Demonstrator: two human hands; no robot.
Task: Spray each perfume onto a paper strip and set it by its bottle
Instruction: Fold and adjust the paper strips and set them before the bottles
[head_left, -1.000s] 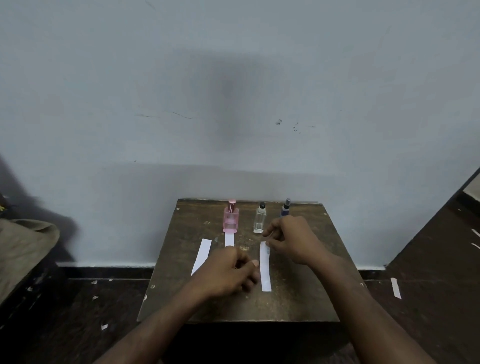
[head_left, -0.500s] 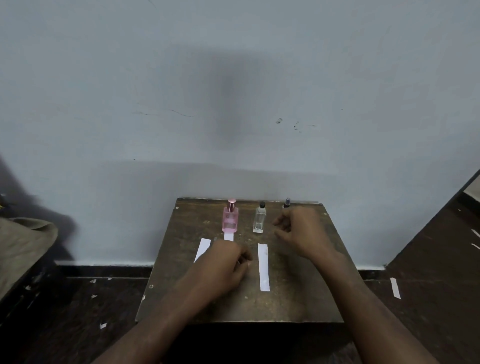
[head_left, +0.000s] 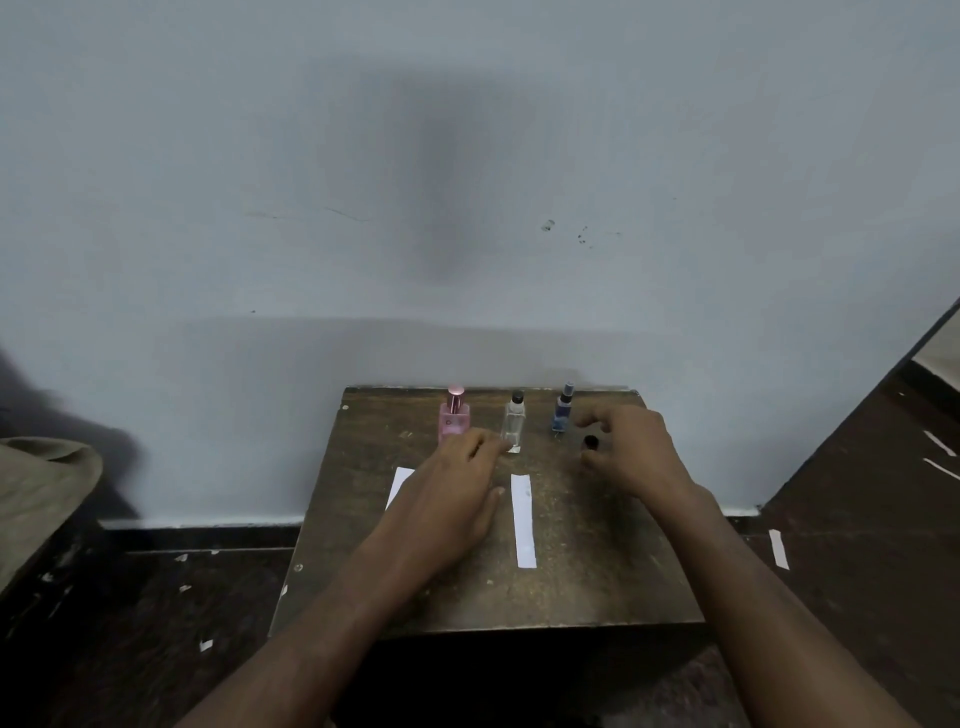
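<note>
Three bottles at frame centre, partly screened by hands.
Pink bottle overlapped by loosely spread left hand; small dark cap pinched in right hand; labels unreadable.

no readable text, bottle labels too blurred
</note>
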